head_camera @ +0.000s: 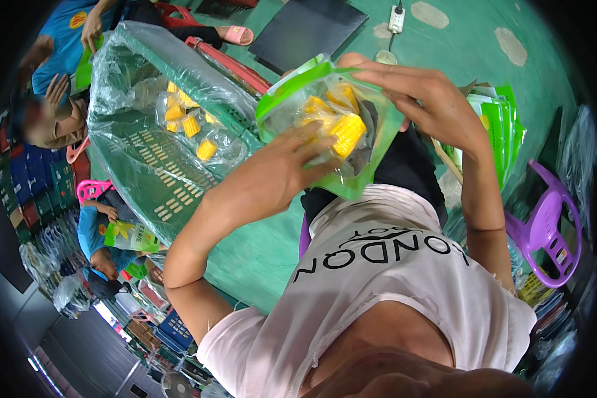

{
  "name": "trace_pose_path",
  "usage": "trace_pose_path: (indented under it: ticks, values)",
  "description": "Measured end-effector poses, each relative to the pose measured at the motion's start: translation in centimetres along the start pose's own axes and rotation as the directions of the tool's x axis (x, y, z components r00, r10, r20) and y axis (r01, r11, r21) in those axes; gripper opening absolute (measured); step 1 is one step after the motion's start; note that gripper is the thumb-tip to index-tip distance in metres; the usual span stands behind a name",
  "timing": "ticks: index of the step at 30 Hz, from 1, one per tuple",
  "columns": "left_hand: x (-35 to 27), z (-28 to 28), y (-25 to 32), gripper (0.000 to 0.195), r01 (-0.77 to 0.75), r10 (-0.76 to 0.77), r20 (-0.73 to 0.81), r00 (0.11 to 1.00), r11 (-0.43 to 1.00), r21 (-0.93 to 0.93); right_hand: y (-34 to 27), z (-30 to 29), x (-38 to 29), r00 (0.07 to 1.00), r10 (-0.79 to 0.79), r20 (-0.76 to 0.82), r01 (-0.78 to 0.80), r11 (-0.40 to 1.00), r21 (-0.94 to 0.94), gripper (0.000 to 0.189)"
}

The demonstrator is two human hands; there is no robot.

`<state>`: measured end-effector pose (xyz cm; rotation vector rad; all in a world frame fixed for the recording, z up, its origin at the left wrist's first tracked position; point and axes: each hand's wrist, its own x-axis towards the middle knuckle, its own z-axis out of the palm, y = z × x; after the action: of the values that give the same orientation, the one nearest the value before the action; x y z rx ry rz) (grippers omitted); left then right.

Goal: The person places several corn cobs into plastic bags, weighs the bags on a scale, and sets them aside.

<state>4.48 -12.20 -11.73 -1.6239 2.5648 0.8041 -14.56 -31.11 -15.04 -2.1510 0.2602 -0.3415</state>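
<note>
A green-edged pouch with a clear window [286, 94] is up in front of my lap, several yellow corn cob pieces [349, 134] showing in it. My right hand [420, 92] grips the pouch at its upper right edge. Across the window, my left hand [273, 171] lies with blurred fingers against the corn pieces; whether they grip or only touch is unclear. To the left stands a green plastic crate [166, 199] lined with clear film. Inside it are clear packets of corn pieces [191, 127].
Green printed pouches [502, 132] stand in a carton at right, near a purple plastic chair [552, 224]. A black panel [306, 32] and a power strip [397, 20] lie on the green floor. Two people in blue shirts [69, 30] [92, 234] sit at left with green pouches.
</note>
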Motion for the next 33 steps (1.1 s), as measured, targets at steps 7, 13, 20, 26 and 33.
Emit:
trace_pose_path:
  ticks: [7,13,20,26,33]
  values:
    - [-6.8,-4.1,-3.1,0.031,-0.115,0.148,-0.004,0.989,0.748,-0.654,-1.7,-0.7,0.1,0.994,0.099,0.055,-0.094,0.992,-0.086,0.056]
    - [-20.1,-5.5,-14.9,0.032,0.481,-0.646,-0.457,0.612,0.762,-0.433,-2.4,0.7,0.2,0.958,0.285,0.017,-0.285,0.958,-0.032,0.063]
    - [-21.8,11.1,-31.8,0.051,0.927,-0.924,0.122,0.363,0.371,0.051,-2.4,1.3,1.7,0.971,0.203,0.127,-0.168,0.955,-0.245,0.052]
    - [-19.0,23.4,-28.9,0.085,0.917,-0.897,0.296,0.33,0.379,0.127,-1.6,1.3,1.0,0.956,0.273,0.105,-0.243,0.941,-0.234,0.045]
    - [-20.7,21.5,-30.6,0.071,0.883,-0.961,0.14,0.24,0.156,-0.442,0.1,2.4,2.3,0.967,0.232,0.106,-0.218,0.967,-0.13,0.034]
